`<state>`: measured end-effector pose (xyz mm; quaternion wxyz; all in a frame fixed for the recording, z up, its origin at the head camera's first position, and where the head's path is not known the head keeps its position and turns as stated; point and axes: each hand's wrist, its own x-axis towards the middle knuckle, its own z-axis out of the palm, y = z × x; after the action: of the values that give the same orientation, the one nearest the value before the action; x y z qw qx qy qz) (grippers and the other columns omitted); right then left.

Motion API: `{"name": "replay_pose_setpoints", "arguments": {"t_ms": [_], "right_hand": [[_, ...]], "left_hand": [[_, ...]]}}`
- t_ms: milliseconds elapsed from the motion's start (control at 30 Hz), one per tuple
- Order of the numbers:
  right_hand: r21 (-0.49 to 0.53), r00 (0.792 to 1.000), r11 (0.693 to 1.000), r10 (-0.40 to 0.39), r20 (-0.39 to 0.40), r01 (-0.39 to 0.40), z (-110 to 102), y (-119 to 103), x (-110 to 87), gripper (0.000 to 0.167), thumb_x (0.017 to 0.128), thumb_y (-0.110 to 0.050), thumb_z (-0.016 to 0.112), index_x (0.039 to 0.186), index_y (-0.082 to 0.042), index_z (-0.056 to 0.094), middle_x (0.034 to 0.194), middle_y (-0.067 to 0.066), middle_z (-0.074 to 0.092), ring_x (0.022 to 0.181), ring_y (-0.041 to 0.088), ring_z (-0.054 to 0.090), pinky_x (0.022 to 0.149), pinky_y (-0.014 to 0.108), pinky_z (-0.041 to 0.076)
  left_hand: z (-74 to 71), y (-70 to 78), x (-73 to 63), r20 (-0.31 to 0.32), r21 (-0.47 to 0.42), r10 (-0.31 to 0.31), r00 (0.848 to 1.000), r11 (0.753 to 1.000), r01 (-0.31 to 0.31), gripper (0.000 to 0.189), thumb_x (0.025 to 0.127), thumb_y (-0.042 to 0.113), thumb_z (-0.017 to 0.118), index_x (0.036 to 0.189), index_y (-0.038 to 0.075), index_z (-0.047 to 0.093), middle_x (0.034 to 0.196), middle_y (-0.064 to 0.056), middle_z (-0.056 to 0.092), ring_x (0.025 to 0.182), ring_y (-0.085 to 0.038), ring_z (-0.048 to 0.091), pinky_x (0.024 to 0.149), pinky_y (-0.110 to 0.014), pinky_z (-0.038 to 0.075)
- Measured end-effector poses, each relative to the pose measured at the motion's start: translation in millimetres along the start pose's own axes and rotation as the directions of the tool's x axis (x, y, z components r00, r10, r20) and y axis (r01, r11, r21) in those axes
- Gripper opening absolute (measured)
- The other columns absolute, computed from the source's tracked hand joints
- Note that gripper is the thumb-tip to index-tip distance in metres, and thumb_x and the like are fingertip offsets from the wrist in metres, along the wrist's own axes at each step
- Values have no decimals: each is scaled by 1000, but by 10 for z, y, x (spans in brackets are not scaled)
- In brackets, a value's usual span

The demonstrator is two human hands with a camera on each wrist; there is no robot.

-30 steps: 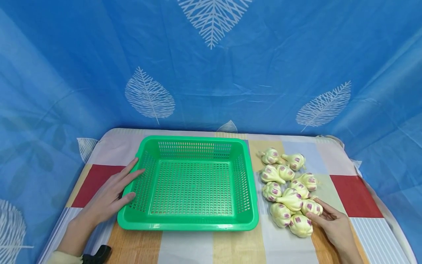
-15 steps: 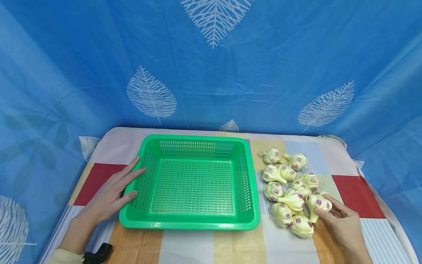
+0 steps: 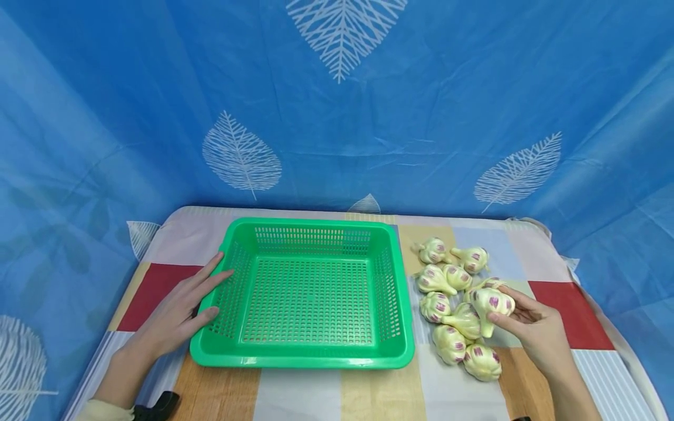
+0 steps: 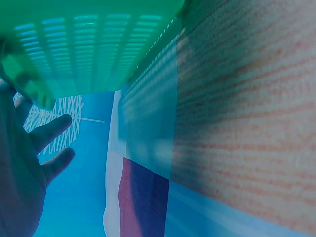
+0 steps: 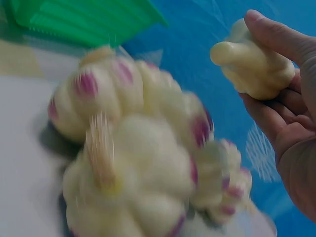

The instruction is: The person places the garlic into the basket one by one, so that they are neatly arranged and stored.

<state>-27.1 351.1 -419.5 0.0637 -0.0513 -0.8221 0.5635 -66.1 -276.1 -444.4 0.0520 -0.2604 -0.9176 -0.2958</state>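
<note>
My right hand (image 3: 539,330) holds a garlic bulb (image 3: 493,303), pale with purple patches, between thumb and fingers. The bulb is raised over the right side of a group of several similar garlic bulbs (image 3: 449,344). In the right wrist view, its smooth stem (image 5: 224,53) points away from the palm. A green plastic basket (image 3: 302,361) with slotted walls stands left of the garlic, nothing inside it. My left hand (image 3: 171,313) rests at the basket's left rim with fingers spread; the left wrist view shows two fingers (image 4: 52,132) extended outside the basket wall.
A patchwork-patterned cloth (image 3: 379,397) covers the table. Blue curtain (image 3: 337,146) with white leaf prints hangs behind and on both sides. A black strap piece (image 3: 158,404) is by the left wrist.
My right hand has picked up a garlic bulb from the group's right side, turned it stem-down, and carried it left and upward over the other bulbs. The left hand and basket stay put.
</note>
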Motion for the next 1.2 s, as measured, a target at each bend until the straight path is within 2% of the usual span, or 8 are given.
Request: {"name": "replay_pose_setpoints", "arguments": {"t_ms": [67,300,467,600,733,833,1000,1200], "right_hand": [[1,1000,1000,-21,20,21,57,-71,22,53,85,7,76,134,-9,66,115,-21,68,81,0,62,64,15,51],[3,992,997,-77,98,77,298,-319,100,52,84,7,77,133,-4,66,69,-3,50,58,11,42,49,31,38],[52,981,992,-121,153,114,479,-423,176,50,83,9,76,131,5,63,66,0,47,56,11,42,46,31,37],[33,973,992,-130,191,126,628,-487,220,50,83,6,78,131,7,63,72,-2,45,62,10,49,51,26,43],[55,962,993,-119,247,109,787,-571,266,54,82,4,80,132,9,60,93,-11,64,72,8,62,57,22,52],[100,943,991,-118,311,91,927,-638,312,56,82,4,80,133,10,59,115,0,71,85,10,70,64,25,57],[161,902,985,-126,412,64,1174,-754,408,58,82,0,81,134,10,58,125,26,64,95,16,72,75,29,59],[155,870,988,-76,487,0,1451,-869,486,64,81,-10,84,137,7,57,123,24,66,99,21,71,76,31,59]], "left_hand": [[-2,-2,-2,1,-1,2,1000,1000,-2,77,83,21,74,154,18,44,167,-4,20,141,-36,35,98,-69,36],[-7,-10,-11,0,-6,2,1000,1000,-2,76,84,20,73,154,18,44,167,-3,20,142,-37,34,99,-70,35],[-9,-3,-25,-1,-11,-7,1000,1000,7,76,84,20,73,154,18,44,167,-3,20,143,-37,33,98,-70,35],[-10,7,-22,-1,-15,-5,1000,1000,5,76,84,20,73,154,18,44,167,-3,20,143,-36,32,98,-70,34],[-3,10,-11,-1,-20,-4,1000,1000,4,76,85,20,73,154,18,43,167,-3,19,143,-36,32,99,-69,35],[7,11,-7,-6,-25,-4,1000,1000,4,76,84,19,73,154,18,44,167,-3,19,143,-36,32,98,-70,35],[25,6,-13,-13,-28,-3,1000,1000,3,75,84,18,73,154,17,44,167,-4,20,144,-34,31,98,-70,35],[38,19,-14,-18,-28,-5,1000,1000,5,75,83,19,73,153,19,46,167,-3,21,145,-32,31,99,-70,35]]}}
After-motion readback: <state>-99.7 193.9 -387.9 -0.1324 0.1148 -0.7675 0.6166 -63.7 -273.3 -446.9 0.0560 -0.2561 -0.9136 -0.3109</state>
